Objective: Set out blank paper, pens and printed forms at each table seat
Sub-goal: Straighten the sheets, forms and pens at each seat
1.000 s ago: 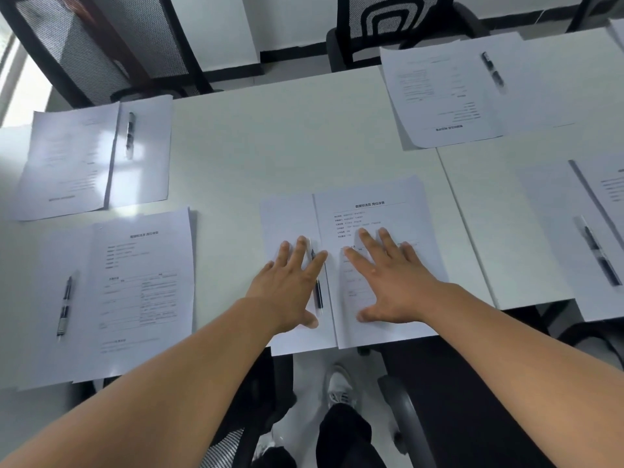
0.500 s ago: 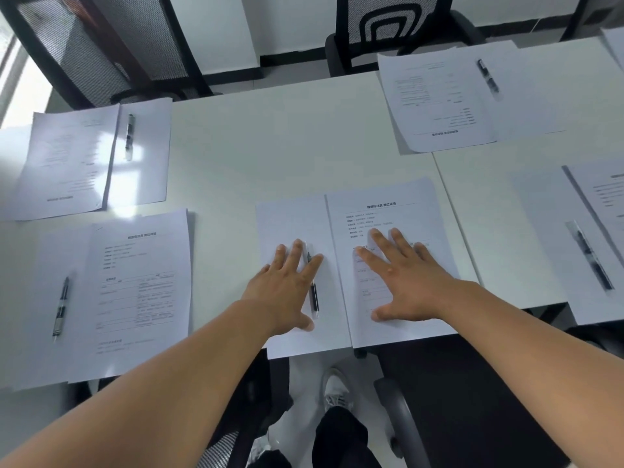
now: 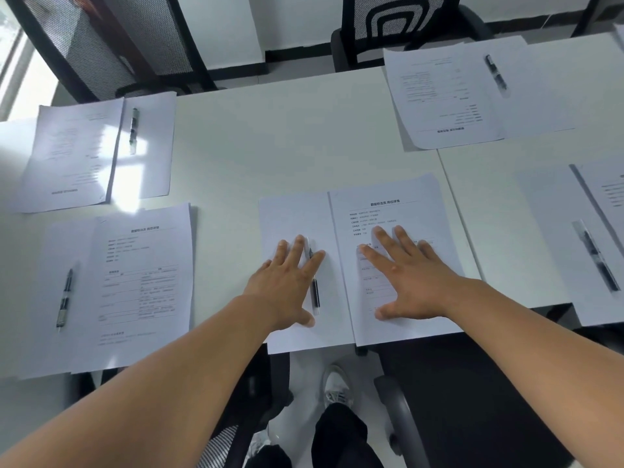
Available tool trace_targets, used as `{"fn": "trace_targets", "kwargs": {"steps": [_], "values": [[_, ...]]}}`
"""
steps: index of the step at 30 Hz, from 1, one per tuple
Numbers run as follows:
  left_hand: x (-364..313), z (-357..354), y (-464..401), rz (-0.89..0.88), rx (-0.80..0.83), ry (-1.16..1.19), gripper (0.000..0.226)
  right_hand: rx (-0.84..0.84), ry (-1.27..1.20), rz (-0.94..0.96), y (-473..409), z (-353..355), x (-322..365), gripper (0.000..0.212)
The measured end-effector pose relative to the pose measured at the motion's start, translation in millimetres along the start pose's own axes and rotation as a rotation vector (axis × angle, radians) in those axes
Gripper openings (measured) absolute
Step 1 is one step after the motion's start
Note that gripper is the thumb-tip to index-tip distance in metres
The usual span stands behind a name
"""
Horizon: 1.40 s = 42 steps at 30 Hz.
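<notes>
At the near middle seat a blank sheet (image 3: 293,217) lies beside a printed form (image 3: 398,211) on the white table (image 3: 270,136). My left hand (image 3: 287,285) rests flat on the blank sheet, its fingers straight and partly over a black pen (image 3: 314,292). My right hand (image 3: 408,278) presses flat on the printed form with fingers spread. The two sheets lie side by side, their inner edges touching or slightly overlapping. Both sheets hang a little over the table's near edge.
Similar sets of paper, form and pen lie at the near left (image 3: 135,282), far left (image 3: 77,153), far right (image 3: 449,96) and near right (image 3: 594,251) seats. Black mesh chairs (image 3: 398,25) stand behind the table; another chair (image 3: 398,400) and my shoe are below.
My right hand slid the printed form rightward, so it now sits beside the blank sheet instead of overlapping it. My left hand stayed on the blank sheet and pen.
</notes>
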<state>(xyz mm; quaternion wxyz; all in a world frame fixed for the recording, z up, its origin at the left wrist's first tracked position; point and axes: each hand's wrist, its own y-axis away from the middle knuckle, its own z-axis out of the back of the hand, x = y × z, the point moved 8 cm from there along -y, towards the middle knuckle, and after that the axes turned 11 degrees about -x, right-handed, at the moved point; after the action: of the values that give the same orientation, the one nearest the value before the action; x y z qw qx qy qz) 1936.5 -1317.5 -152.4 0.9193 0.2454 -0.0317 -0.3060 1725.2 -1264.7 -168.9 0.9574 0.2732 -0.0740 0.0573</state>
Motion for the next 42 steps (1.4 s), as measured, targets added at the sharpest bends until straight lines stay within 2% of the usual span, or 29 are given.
{"fn": "trace_targets", "kwargs": {"steps": [20,28,33,42], "values": [[3.0,12.6,2.2,0.019,0.04,-0.09,0.131,-0.025,0.044,-0.001,0.6,15.1,4.2,0.127],[29.4,70.0,46.0,0.108,-0.055,-0.14,0.101,-0.169,0.091,0.038,3.3,95.9,55.1,0.113],[70.6,132.4,101.0,0.195,-0.118,-0.183,0.107,-0.266,0.13,0.13,11.4,172.6,117.9,0.108],[145.0,256.4,224.5,0.386,-0.332,-0.219,0.108,-0.48,0.188,0.285,34.7,310.3,236.8,0.108]]}}
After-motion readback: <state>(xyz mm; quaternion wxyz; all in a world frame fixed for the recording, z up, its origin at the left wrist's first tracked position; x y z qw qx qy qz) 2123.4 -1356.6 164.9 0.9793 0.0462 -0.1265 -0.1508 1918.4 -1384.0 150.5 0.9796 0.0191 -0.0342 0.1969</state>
